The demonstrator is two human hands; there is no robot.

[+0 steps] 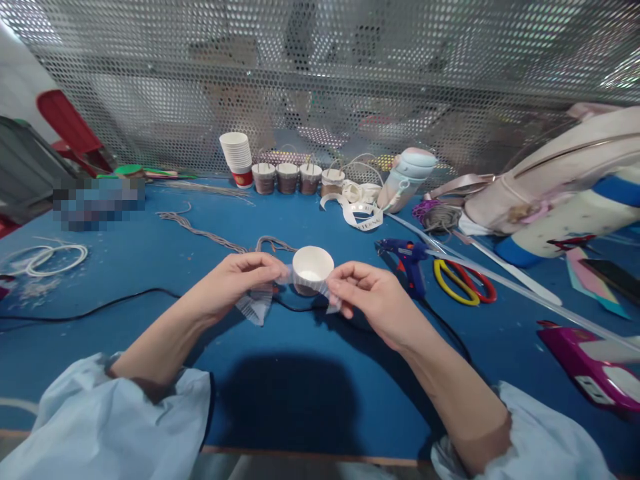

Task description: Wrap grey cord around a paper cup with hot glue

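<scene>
A small paper cup (pixel 313 262), white inside with a brown lower wall, stands upright between my hands. A sheer, pleated whitish ribbon (pixel 256 307) stretches across the front of its rim. My left hand (pixel 250 273) pinches the ribbon left of the cup, and a loose length hangs below those fingers. To the right, my right hand (pixel 363 290) pinches the other end, with a short tail under the fingertips. Whether the ribbon touches the cup, I cannot tell. Twisted grey-brown cord (pixel 210 235) lies behind my left hand.
At the back stand stacked paper cups (pixel 235 153) and several brown-wrapped cups (pixel 287 179). On the right lie a blue glue gun (pixel 407 257), scissors (pixel 463 283), a bottle (pixel 407 177) and a magenta power strip (pixel 585 367). A black cable (pixel 125 297) crosses the blue table (pixel 295 400).
</scene>
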